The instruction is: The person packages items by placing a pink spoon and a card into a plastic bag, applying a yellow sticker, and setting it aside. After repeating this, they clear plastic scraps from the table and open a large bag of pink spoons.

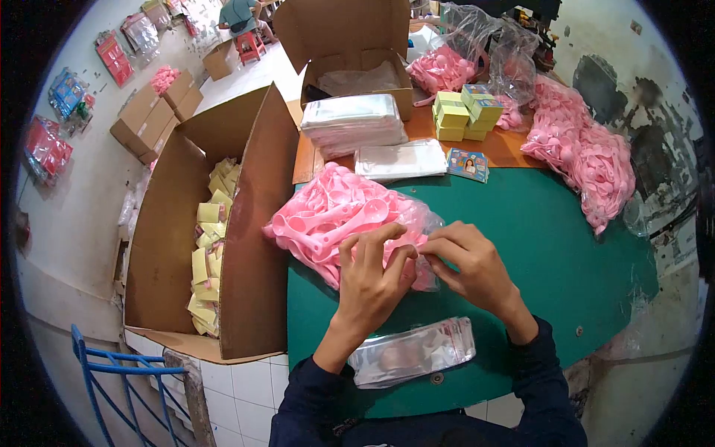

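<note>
My left hand (375,274) and my right hand (471,262) meet fingertip to fingertip over the near edge of a clear bag of pink plastic spoons (335,212) on the green table (551,246). Both hands pinch at something small between them; I cannot tell what it is. A clear packet (412,352) with printed edges lies flat on the table just below my wrists.
A big open carton (223,223) with yellow packets stands at the left. Behind are stacks of clear bags (354,123), yellow boxes (465,112), a small printed card box (468,164), another open carton (357,71) and pink spoon heaps (588,160). A person (240,15) sits far back.
</note>
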{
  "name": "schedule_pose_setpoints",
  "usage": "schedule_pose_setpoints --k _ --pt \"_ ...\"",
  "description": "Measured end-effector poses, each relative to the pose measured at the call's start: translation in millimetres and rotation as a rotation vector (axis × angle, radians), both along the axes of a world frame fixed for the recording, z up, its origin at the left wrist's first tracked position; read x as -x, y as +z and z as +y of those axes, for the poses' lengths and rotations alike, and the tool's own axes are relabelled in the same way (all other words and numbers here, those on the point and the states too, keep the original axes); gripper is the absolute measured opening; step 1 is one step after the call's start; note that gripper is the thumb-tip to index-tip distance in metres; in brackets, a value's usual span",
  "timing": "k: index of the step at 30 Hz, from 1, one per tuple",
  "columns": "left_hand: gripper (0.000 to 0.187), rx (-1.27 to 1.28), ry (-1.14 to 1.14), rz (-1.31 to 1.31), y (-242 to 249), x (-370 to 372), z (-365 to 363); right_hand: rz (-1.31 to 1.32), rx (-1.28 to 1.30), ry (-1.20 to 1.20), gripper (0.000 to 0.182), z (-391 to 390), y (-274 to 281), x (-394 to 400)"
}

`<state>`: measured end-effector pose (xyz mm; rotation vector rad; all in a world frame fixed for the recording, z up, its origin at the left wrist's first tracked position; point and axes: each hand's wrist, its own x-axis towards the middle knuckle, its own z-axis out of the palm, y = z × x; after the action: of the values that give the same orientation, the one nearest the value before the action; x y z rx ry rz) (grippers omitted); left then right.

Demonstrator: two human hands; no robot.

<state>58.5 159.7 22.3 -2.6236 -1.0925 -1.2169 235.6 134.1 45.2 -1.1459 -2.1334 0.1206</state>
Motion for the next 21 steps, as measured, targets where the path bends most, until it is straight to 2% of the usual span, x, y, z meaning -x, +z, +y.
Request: schedule_pose_setpoints --k 4,7,14,21 --pt "0.014 -0.185 0.048 0.049 -9 -2 1 0.002 0.113 0.034 0.019 2 -4 -6" --pt "0.017 -0.250 -0.007 0.059 -14 -1 2 0.035 0.218 0.092 0.018 5 -4 -12" --pt "0.026 -0.190 -0.193 0.000 -21 2 3 0.255 0.551 0.334 0.015 18 -9 -26" --pt "0.026 -0.106 -0.257 -0.072 -19 8 8 0.284 0.446 0.262 0.019 13 -15 -12"
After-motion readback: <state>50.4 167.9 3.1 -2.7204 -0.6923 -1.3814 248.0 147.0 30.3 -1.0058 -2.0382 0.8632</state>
